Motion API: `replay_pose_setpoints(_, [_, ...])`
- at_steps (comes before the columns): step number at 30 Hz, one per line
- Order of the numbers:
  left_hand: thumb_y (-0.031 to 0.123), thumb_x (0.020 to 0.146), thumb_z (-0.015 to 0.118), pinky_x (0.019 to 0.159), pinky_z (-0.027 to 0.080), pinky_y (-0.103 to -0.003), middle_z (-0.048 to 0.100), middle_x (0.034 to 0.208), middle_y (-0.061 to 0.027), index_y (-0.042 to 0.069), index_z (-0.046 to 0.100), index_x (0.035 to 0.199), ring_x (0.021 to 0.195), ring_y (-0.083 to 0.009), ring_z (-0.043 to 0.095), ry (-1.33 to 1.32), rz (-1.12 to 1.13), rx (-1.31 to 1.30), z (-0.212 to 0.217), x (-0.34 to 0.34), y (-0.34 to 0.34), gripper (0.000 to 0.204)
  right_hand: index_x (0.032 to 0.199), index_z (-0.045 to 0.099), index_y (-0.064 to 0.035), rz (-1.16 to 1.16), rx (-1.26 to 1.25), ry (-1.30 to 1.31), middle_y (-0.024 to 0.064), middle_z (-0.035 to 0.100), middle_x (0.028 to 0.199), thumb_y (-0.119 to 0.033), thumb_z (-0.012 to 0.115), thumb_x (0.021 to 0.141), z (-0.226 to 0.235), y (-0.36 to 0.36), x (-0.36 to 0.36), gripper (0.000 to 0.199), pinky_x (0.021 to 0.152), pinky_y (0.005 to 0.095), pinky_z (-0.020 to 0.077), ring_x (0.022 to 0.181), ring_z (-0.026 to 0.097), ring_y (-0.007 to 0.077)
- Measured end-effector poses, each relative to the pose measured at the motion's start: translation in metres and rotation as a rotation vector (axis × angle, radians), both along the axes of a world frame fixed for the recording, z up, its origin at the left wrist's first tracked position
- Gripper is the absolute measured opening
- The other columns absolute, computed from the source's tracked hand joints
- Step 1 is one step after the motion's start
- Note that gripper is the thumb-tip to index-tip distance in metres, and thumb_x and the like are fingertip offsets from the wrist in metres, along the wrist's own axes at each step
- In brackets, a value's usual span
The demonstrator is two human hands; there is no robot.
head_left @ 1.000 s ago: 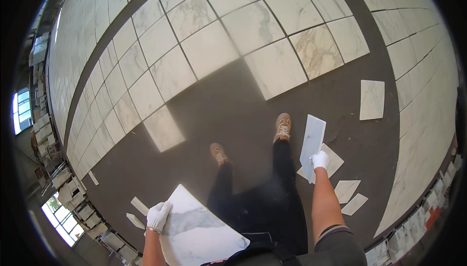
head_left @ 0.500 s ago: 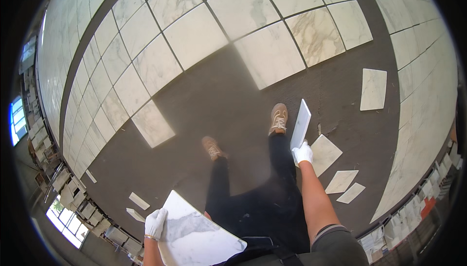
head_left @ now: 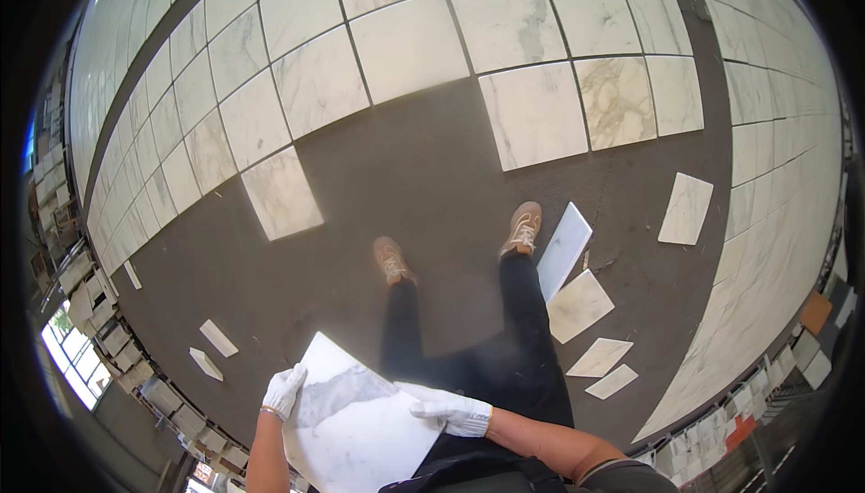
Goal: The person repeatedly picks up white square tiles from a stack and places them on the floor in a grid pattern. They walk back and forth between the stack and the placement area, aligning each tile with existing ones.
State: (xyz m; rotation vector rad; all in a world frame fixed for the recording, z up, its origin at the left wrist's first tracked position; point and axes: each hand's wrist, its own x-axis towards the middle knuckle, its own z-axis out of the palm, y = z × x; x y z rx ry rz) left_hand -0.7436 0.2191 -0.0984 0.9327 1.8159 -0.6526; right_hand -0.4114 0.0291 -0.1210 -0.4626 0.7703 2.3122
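Note:
A white marble tile (head_left: 356,425) with grey veining is held tilted in front of my body. My white-gloved left hand (head_left: 283,391) grips its left edge. On its right edge is my right hand (head_left: 453,412), gloved too, with the fingers lying over the face and the rest of the grip partly hidden. Beside my right shoe (head_left: 523,227) a narrow-looking marble piece (head_left: 566,251) rests next to a smaller tile piece (head_left: 581,305). Two more offcuts, one a slanted piece (head_left: 600,357) and one a slim piece (head_left: 613,381), lie just nearer.
Rows of marble tiles (head_left: 410,47) cover the dark floor (head_left: 396,168) ahead, with a single tile (head_left: 281,194) jutting out at left. A loose rectangular tile (head_left: 686,209) lies at right. Small strips (head_left: 218,338) lie at left. Stacked slabs (head_left: 99,313) line the left side.
My right hand has let go of the narrow piece by my right shoe and moved left onto the held tile. My left hand keeps its hold. The view has shifted slightly.

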Motion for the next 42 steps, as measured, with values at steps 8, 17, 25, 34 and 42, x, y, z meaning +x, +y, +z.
replay_pose_setpoints(8, [0.051,0.101,0.055,0.105,0.042,-0.034,0.065,0.133,-0.0171,-0.008,0.060,0.134,0.120,-0.0201,0.057,-0.033,0.049,0.122,-0.106,0.012,0.053,0.068,0.130,0.056,0.0002,-0.223,-0.109,-0.263,0.0067,0.064,0.120,-0.009,0.070,0.090,-0.087,0.057,0.022,0.043,0.096,0.0336,0.0536,0.107,0.065,0.0172])
replay_pose_setpoints(17, [0.063,0.098,0.056,0.089,0.045,-0.031,0.067,0.104,-0.0025,0.002,0.071,0.118,0.094,-0.0137,0.054,-0.188,0.318,0.410,-0.258,0.113,0.043,0.066,0.122,0.060,-0.0006,0.089,-0.018,-1.152,0.0021,0.062,0.107,-0.021,0.071,0.092,-0.221,0.093,0.091,0.038,0.081,0.0255,0.0472,0.093,0.057,0.0104])
replay_pose_setpoints(25, [0.049,0.100,0.062,0.100,0.046,-0.033,0.066,0.125,-0.0073,-0.002,0.061,0.134,0.113,-0.0168,0.060,-0.430,0.546,0.250,-0.342,0.173,0.030,0.062,0.133,0.059,-0.0006,0.205,-0.055,-1.418,0.0068,0.065,0.120,-0.025,0.076,0.090,-0.294,0.087,0.152,0.052,0.093,0.0303,0.0476,0.105,0.061,0.0164])
replay_pose_setpoints(34, [0.036,0.099,0.066,0.096,0.050,-0.032,0.067,0.122,-0.0066,0.000,0.063,0.132,0.109,-0.0171,0.062,-0.468,0.698,0.165,-0.387,0.184,0.027,0.049,0.138,0.057,0.0005,0.240,-0.016,-1.401,0.0065,0.065,0.126,-0.021,0.066,0.096,-0.354,0.095,0.170,0.048,0.099,0.0295,0.0460,0.112,0.060,0.0155])
replay_pose_setpoints(42, [0.034,0.099,0.065,0.101,0.047,-0.034,0.066,0.128,-0.0072,0.002,0.061,0.136,0.116,-0.0179,0.060,-0.468,0.669,0.122,-0.433,0.183,0.037,0.049,0.140,0.056,0.0008,0.360,-0.013,-1.407,0.0062,0.064,0.130,-0.023,0.062,0.099,-0.401,0.108,0.182,0.048,0.101,0.0286,0.0438,0.115,0.059,0.0154])
